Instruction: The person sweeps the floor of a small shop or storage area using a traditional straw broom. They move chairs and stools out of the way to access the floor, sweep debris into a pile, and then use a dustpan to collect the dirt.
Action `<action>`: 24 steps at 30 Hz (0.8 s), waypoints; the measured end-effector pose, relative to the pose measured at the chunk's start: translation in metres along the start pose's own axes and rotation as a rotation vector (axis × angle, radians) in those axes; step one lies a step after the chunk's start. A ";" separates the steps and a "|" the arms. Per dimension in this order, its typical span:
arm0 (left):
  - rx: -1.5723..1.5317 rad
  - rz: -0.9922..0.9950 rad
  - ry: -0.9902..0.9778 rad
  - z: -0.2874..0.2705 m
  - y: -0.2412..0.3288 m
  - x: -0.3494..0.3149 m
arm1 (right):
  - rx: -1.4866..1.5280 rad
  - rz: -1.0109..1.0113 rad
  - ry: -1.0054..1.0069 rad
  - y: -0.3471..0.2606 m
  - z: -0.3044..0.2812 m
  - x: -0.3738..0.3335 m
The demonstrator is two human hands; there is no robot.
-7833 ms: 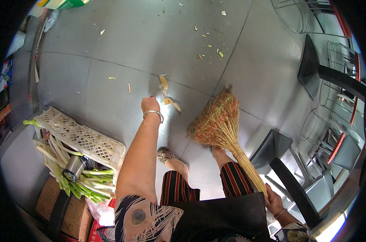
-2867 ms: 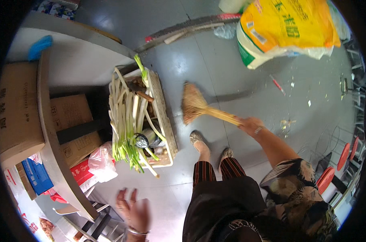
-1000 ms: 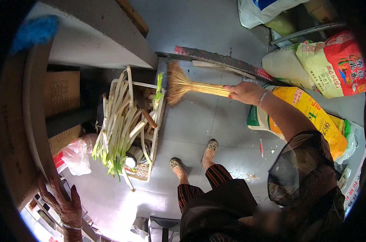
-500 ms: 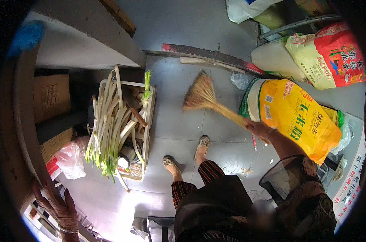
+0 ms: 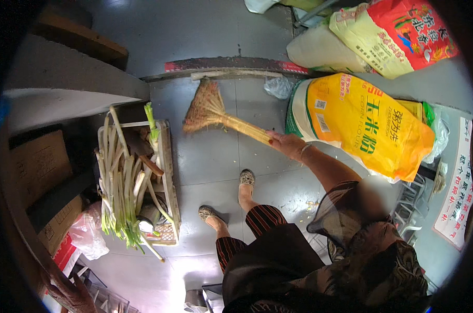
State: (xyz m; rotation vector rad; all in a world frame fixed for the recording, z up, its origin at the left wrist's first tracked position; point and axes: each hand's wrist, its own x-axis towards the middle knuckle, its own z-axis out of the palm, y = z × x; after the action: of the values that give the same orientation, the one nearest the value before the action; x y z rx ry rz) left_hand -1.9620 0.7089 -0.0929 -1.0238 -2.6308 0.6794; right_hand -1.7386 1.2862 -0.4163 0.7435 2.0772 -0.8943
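Observation:
A straw broom (image 5: 247, 130) is gripped by its handle in my right hand (image 5: 287, 145), fingers wrapped round it. Its wide bristle head points away to the left and rests close to the far floor strip. At the lower left, my left hand (image 5: 69, 292) lies on the edge of a dark shelf frame (image 5: 35, 245), fingers apart and nothing in them; part of it is lost in shadow. Between my left hand and the broom, long green onions (image 5: 119, 182) lie across a light plastic crate (image 5: 170, 182), with a brown-handled tool (image 5: 152, 166) among them.
A yellow flour sack (image 5: 351, 122) stands right of my right hand, with red-and-cream sacks (image 5: 393, 39) beyond. A raised dark strip (image 5: 221, 65) crosses the floor ahead; a pale stick (image 5: 231, 74) and clear plastic bag (image 5: 278, 87) lie by it. Cardboard boxes (image 5: 41, 156) stand at left.
My view has shifted to the right, so most things sit further left. The broom's head has swung a little away toward the floor strip. My left hand stays at the shelf frame.

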 end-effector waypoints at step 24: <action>-0.093 0.046 0.003 -0.013 0.007 0.010 | 0.751 0.519 0.079 0.027 0.062 -0.135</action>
State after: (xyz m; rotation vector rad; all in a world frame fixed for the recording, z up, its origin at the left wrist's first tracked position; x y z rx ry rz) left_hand -1.9605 0.7247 -0.0851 -1.1131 -2.6657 0.5695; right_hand -1.6193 1.2251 -0.3469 1.6351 1.4488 -1.3443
